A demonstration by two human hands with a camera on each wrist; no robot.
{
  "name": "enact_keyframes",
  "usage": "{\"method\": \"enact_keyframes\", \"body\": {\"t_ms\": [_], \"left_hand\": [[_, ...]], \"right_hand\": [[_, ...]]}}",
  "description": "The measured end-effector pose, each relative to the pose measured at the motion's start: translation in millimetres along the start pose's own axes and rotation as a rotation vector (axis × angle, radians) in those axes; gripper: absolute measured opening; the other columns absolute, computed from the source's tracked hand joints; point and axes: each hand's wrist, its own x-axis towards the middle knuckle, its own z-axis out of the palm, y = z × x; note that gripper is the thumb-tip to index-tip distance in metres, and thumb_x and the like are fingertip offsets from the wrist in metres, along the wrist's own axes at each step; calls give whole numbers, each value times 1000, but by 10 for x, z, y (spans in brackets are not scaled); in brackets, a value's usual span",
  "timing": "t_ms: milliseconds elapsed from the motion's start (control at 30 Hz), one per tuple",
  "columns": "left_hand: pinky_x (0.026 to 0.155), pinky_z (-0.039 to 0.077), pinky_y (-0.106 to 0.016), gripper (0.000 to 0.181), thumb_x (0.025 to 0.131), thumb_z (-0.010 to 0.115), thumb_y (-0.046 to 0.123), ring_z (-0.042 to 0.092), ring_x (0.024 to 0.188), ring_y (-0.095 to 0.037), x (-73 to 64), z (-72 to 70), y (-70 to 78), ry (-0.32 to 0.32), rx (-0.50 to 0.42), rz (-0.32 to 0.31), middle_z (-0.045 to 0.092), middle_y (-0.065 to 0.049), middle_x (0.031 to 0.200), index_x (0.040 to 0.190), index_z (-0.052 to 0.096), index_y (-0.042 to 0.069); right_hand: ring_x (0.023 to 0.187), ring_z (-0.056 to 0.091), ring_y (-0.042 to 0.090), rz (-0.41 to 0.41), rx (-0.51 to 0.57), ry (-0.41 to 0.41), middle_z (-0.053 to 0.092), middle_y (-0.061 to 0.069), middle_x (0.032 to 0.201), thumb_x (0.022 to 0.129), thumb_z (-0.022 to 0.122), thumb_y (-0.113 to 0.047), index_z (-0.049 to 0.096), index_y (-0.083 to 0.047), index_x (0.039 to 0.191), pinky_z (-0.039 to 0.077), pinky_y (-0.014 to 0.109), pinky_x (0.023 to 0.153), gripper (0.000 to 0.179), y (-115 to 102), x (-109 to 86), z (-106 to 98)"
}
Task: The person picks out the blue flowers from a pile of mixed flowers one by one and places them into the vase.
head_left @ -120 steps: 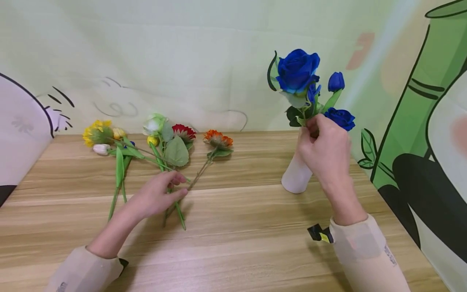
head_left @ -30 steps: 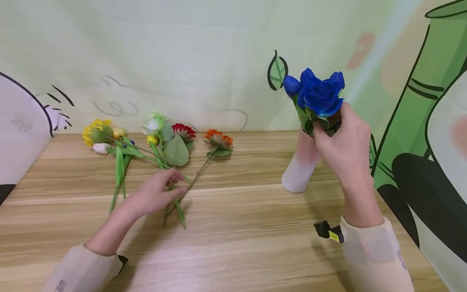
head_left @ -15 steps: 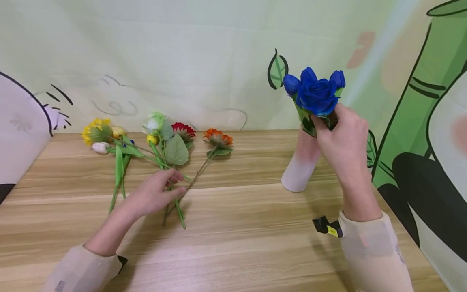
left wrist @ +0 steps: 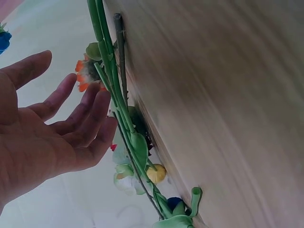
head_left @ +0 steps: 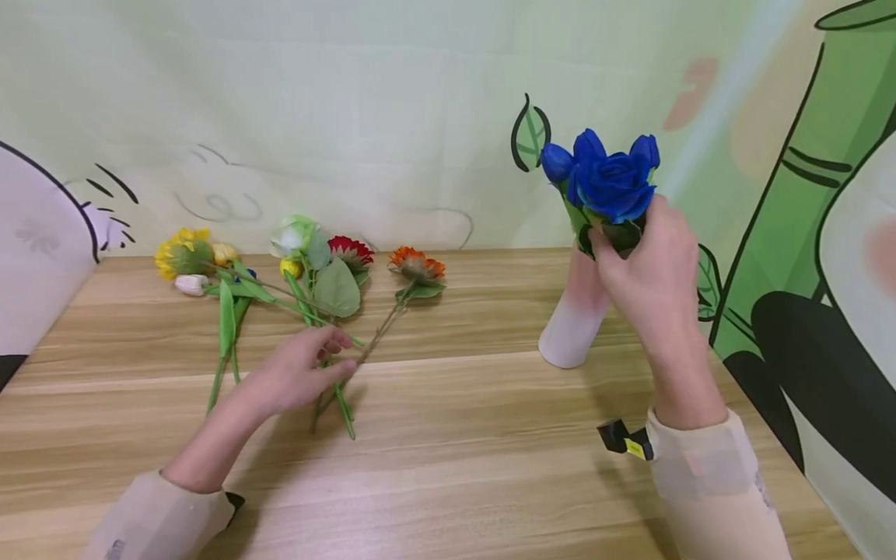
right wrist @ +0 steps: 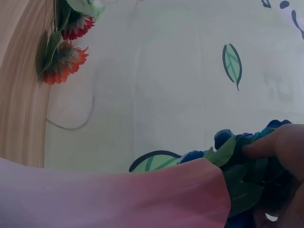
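Note:
A pink-and-white vase (head_left: 572,319) stands at the right of the table, holding several blue artificial flowers. My right hand (head_left: 654,272) grips a large blue rose (head_left: 616,187) just under its bloom, above the vase mouth. Blue tulip buds (head_left: 558,163) surround that rose. From the right wrist side, green leaves (right wrist: 242,190) spill over the vase rim near my thumb. My left hand (head_left: 301,373) hovers with relaxed, slightly bent fingers over crossed green stems (head_left: 343,408). In the left wrist view those stems pass behind the fingertips, and nothing lies in the palm.
Artificial flowers lie at the left: a yellow one (head_left: 183,255), a white tulip (head_left: 190,285), a pale green-white rose (head_left: 294,236), a red flower (head_left: 351,253) and an orange flower (head_left: 418,266). A printed cloth (head_left: 392,140) hangs behind the wooden table (head_left: 448,467).
Over four seconds my right hand has moved right, and the large blue rose has come down lower among the other blue flowers. Since half a second ago it has barely shifted. My left hand stays put.

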Motion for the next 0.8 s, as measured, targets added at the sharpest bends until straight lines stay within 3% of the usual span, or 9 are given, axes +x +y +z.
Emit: {"method": "enact_keyframes", "body": {"t_ms": [133, 200, 333, 433, 667, 800], "left_hand": [[96, 49, -59, 37, 103, 65, 24, 58, 116, -41, 5, -2, -2, -1, 2, -1, 62, -25, 128, 129, 61, -2], [96, 49, -58, 37, 102, 65, 24, 58, 115, -41, 6, -8, -3, 0, 1, -1, 62, -25, 127, 129, 62, -1], [95, 49, -58, 37, 103, 65, 24, 58, 115, -41, 4, -16, -10, 0, -6, 2, 62, -25, 127, 128, 61, -2], [95, 49, -58, 37, 103, 65, 23, 58, 114, -41, -3, -16, -16, 2, -7, 6, 62, -26, 126, 128, 61, -3], [96, 48, -59, 37, 103, 64, 24, 58, 115, -42, -20, -20, -13, 1, -1, 4, 62, -27, 127, 128, 61, -3], [96, 48, -58, 37, 103, 65, 25, 58, 115, -42, -24, -20, -9, 3, 1, 1, 62, -26, 127, 129, 61, -2]], "right_hand": [[118, 58, 34, 4, 41, 75, 58, 19, 133, 87, 82, -21, 45, 0, 144, 47, 51, 100, 71, -25, -6, 8], [119, 54, 32, -80, 57, 140, 53, 19, 136, 86, 83, -18, 43, -3, 147, 46, 46, 100, 75, -29, 5, 23], [132, 45, 28, -280, 67, 223, 48, 17, 146, 87, 82, -7, 51, -6, 145, 41, 44, 107, 66, -44, 53, 36], [140, 41, 28, -361, 50, 193, 49, 16, 150, 90, 76, 0, 59, -5, 140, 38, 45, 112, 54, -71, 72, 26], [133, 52, 30, -335, 61, 125, 62, 17, 134, 92, 73, 3, 65, 3, 128, 41, 41, 112, 36, -129, 70, 12], [126, 57, 36, -320, 31, 101, 65, 21, 128, 92, 73, 1, 68, 5, 122, 46, 48, 108, 31, -99, 64, 5]]}}
